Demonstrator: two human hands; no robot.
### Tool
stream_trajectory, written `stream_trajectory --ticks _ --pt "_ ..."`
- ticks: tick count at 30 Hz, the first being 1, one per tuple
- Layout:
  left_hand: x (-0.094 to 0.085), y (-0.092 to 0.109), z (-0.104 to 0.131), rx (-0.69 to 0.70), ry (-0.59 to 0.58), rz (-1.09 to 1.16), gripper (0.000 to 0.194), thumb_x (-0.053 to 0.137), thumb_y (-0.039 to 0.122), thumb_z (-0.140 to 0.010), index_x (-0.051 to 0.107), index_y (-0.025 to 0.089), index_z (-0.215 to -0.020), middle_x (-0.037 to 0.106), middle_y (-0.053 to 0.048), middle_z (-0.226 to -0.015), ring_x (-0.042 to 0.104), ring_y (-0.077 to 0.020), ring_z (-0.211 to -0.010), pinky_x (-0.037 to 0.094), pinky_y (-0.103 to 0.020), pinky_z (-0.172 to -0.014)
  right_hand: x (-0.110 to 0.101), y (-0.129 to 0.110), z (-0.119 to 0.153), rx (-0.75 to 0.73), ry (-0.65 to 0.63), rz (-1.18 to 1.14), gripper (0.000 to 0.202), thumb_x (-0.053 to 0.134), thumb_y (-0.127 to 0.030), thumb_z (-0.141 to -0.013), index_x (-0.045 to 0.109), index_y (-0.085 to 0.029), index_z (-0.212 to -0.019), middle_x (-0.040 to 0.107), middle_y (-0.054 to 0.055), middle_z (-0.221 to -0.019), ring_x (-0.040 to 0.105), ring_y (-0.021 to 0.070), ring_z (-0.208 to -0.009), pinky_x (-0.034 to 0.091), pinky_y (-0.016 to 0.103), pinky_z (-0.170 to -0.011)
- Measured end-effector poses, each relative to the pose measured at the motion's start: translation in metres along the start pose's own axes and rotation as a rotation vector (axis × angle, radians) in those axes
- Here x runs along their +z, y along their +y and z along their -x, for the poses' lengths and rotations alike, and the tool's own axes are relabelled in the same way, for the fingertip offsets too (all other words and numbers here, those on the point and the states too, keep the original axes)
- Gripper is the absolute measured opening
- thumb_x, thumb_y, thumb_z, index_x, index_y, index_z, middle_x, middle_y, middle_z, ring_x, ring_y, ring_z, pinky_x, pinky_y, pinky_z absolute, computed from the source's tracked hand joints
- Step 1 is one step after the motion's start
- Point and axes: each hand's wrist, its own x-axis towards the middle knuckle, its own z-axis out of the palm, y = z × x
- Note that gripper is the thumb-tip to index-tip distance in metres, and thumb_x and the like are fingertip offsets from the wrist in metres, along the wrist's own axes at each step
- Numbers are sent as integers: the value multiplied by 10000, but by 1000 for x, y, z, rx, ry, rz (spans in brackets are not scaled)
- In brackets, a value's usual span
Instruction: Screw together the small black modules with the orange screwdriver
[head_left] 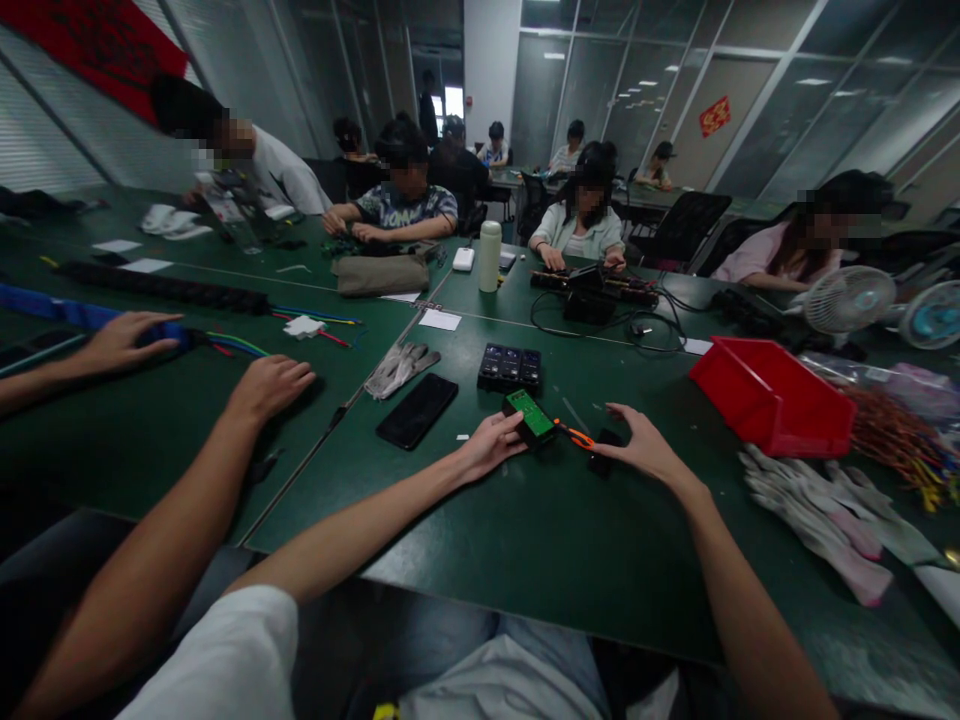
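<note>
Head view: green-faced black box

Phone left, bin right, case between them on the counter
Box before the case; glove behind the phone, bottle farther back; glove pile between the bin and the counter's near edge.

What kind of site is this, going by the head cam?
Probably a training room or light assembly workshop: people seated along long green tables, a green circuit board in the left hand, and bundled coloured wires beside a red bin.
</note>
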Motion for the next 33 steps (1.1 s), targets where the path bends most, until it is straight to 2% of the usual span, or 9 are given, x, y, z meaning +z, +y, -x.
stream_trajectory --ticks 2,5,9,13,18,22,26,29,33 --pt "1 0 1 5 -6 -4 334 684 327 -750 600 165 -1029 640 -86 -1090 634 -143 -904 464 -320 -882 -3 9 2 25 -133 39 904 691 -593 -623 341 -231 -1374 483 126 -1293 465 315 -1161 410 472 -929" --pt "1 0 1 10 -18 0 326 682 313 -752 599 162 -1028 645 -86 -1079 634 -144 -907 460 -312 -877 -1 12 3 -10 -232 111 1025 708 -624 -566 280 -237 -1414 412 133 -1358 404 337 -1209 379 474 -949" --pt "1 -1 -1 7 -9 6 321 687 302 -749 597 166 -1025 650 -82 -1070 636 -143 -897 462 -303 -857 4 9 3 -34 -229 187 1086 716 -638 -529 256 -233 -1425 426 139 -1306 420 343 -1156 383 465 -916" --pt "1 -2 -2 6 0 -5 338 692 301 -744 595 163 -1037 645 -83 -1072 636 -143 -894 462 -301 -853 7 4 3 -59 -226 192 1072 713 -601 -558 208 -254 -1437 450 121 -1238 446 319 -1092 389 451 -896" --pt "3 -1 0 11 -15 7 326 691 289 -747 589 154 -1026 653 -79 -1041 636 -130 -866 467 -281 -840 2 -1 6 -76 -217 167 1028 708 -530 -603 165 -297 -1444 402 108 -1252 430 314 -1108 373 469 -930" --pt "3 -1 0 17 -20 4 330 683 286 -755 588 160 -1045 648 -84 -1066 635 -141 -896 465 -301 -867 -7 -5 7 -71 -216 53 874 659 -524 -670 244 -335 -1417 358 81 -1295 394 295 -1182 358 457 -987" --pt "4 -1 0 21 -15 -30 353 691 309 -743 586 166 -1048 647 -87 -1075 641 -150 -898 453 -343 -909 -11 -12 6 -87 -145 -121 669 592 -519 -744 380 -343 -1354 381 65 -1303 385 289 -1213 360 459 -993" --pt "7 -1 3 43 -36 -77 399 717 300 -712 565 172 -1058 633 -89 -1084 637 -160 -919 442 -368 -928 -4 -19 4 -105 -81 -334 567 509 -538 -791 457 -312 -1308 414 68 -1309 440 295 -1166 410 451 -932" --pt "15 1 10 102 -47 -174 628 776 258 -627 466 265 -1174 584 -51 -1133 613 -173 -960 457 -375 -895 18 -33 4 -73 30 -662 582 339 -614 -827 520 -250 -1243 476 73 -1294 474 302 -1154 424 432 -925"
